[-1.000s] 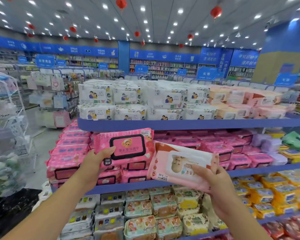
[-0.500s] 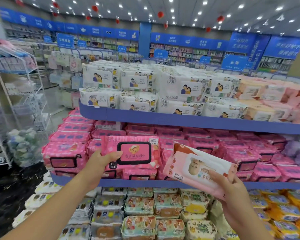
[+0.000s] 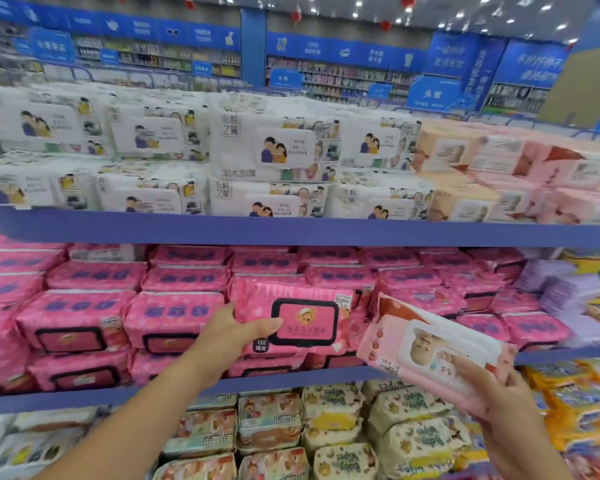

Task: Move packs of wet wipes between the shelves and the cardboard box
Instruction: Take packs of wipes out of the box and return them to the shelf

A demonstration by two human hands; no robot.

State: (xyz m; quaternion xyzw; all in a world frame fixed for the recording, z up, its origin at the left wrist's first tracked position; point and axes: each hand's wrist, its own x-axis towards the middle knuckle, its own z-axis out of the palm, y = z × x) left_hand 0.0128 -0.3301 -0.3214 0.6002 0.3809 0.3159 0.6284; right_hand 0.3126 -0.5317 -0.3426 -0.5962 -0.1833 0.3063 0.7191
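The left hand [image 3: 236,332] reaches in from the lower left and grips the left end of a hot-pink pack of wet wipes [image 3: 303,318], with the thumb lying across the front beside the black-framed lid and the other fingers hidden behind. The pack stands upright and faces outward at the front of the middle shelf [image 3: 291,377]. It sits over another pink pack, though whether it rests on that pack or is held just clear of it cannot be told. To its left and behind it, matching pink packs [image 3: 73,320] fill the shelf in stacked rows. Just to its right, a pale pink pack of wet wipes [image 3: 426,344] with a baby's face on its lid hangs in front of the shelf edge. It is tilted with its left end high, and its print reads upside down. The right hand [image 3: 496,396] holds it by the lower right end, the thumb on the front face and the fingers curled beneath. The top shelf [image 3: 291,232] carries white packs [image 3: 274,150] with cartoon figures on the left and centre and peach and pink packs [image 3: 499,161] on the right. Purple packs [image 3: 561,289] sit at the right end of the middle shelf. Below, the bottom shelf holds cream packs [image 3: 329,410] in the centre and yellow and orange packs [image 3: 568,403] on the right.
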